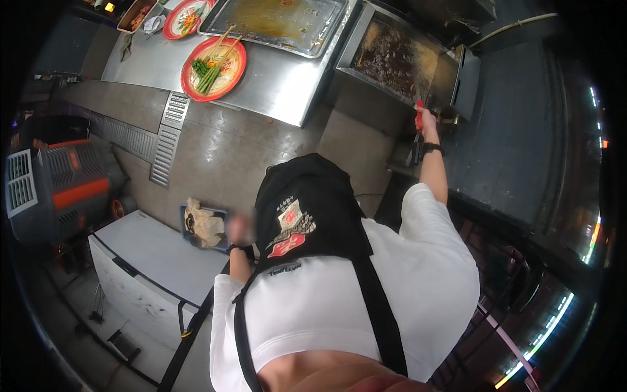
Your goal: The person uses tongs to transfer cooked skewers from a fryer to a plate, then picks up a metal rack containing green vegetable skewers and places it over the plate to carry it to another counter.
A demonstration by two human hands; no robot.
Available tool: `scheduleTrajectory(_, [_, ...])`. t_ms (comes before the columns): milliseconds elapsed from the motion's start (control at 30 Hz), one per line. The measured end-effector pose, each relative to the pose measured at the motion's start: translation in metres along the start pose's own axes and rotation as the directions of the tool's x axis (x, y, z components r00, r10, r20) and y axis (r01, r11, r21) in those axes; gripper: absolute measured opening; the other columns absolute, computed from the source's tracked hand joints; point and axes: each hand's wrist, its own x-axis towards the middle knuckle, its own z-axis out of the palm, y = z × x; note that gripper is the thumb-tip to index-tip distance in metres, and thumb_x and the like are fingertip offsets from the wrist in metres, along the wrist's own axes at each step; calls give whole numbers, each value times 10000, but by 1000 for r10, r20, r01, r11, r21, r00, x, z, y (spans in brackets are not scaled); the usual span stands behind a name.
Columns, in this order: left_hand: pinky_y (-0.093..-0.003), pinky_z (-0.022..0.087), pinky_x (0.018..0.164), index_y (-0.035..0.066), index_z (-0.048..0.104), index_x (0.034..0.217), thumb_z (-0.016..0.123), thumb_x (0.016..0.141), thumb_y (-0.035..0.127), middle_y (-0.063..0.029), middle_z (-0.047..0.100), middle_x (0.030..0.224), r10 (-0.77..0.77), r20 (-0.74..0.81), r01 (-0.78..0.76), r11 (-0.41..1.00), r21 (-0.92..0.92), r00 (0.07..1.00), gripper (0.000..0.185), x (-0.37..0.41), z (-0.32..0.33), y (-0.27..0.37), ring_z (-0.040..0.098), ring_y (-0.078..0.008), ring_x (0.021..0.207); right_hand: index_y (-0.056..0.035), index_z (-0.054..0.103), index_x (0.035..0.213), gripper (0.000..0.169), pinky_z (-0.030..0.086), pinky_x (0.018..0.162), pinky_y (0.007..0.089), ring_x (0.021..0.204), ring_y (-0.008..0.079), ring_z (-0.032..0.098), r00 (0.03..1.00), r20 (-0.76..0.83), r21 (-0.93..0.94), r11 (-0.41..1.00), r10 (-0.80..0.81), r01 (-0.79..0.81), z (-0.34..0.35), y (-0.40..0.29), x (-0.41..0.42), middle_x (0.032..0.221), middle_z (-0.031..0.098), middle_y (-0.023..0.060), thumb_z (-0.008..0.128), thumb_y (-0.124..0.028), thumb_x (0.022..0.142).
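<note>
My right hand (427, 121) grips the red handle (419, 115) of a metal utensil, probably tongs. Its metal end reaches over the near right corner of a deep fryer (350, 56) full of dark, bubbling oil (387, 59). Down at my left side, beside the black apron (313, 196), is my left hand (240, 228); it is blurred, so its fingers cannot be made out. Close by it, a blue plastic basket (183, 228) holds crumpled brown paper (208, 228).
A steel table (274, 93) bears a red-rimmed plate (188, 81) of skewered green vegetables (210, 78), a second plate (169, 27) and an oily metal tray (274, 24). A white chest freezer (156, 259) stands at left, near a grey-orange machine (73, 176). Drain grates (166, 157) cross the floor.
</note>
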Motion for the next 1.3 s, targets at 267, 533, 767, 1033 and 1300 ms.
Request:
scheduleTrajectory(267, [-284, 424, 631, 131, 570, 923, 464, 967, 311, 11, 531, 799, -343, 34, 345, 932, -110, 939, 213, -36, 14, 106, 492, -114, 709, -51, 593, 775, 251, 372, 353, 238, 421, 110, 501, 983, 182, 113, 994, -16, -5, 11, 29, 37, 610, 571, 30, 624, -286, 858])
scheduleTrajectory(533, [-341, 446, 651, 78, 588, 963, 469, 960, 265, -40, 545, 798, -320, -83, 331, 904, 270, 944, 222, -31, 11, 61, 521, -178, 732, -30, 603, 905, 257, 336, 369, 205, 455, 83, 472, 954, 284, 421, 906, -92, -38, 54, 58, -32, 655, 557, 26, 581, -286, 912])
scheduleTrajectory(767, [-341, 463, 702, 63, 608, 1026, 487, 944, 252, -63, 593, 896, -426, -36, 419, 865, 276, 904, 239, -16, -1, 62, 556, -191, 817, -6, 596, 974, 263, 290, 376, 193, 448, 70, 433, 926, 338, 555, 830, -171, -49, 65, 75, -82, 684, 546, 34, 566, -262, 924])
scheduleTrajectory(1033, [-306, 401, 556, 103, 566, 763, 498, 920, 266, 7, 508, 692, -16, 14, 15, 997, 70, 1000, 236, 4, -6, 193, 483, -126, 645, -7, 602, 961, 254, 300, 375, 197, 452, 73, 447, 940, 284, 518, 855, -188, 15, 76, 58, -70, 669, 549, 34, 569, -254, 918])
scheduleTrajectory(1300, [-339, 479, 748, 64, 609, 1062, 491, 948, 213, -71, 623, 947, 320, 35, -296, 825, 481, 947, 222, -11, -6, 31, 575, -187, 856, -63, 583, 772, 260, 323, 355, 215, 424, 88, 462, 974, 224, 477, 876, -44, -70, 82, 32, -78, 586, 519, 16, 631, -299, 871])
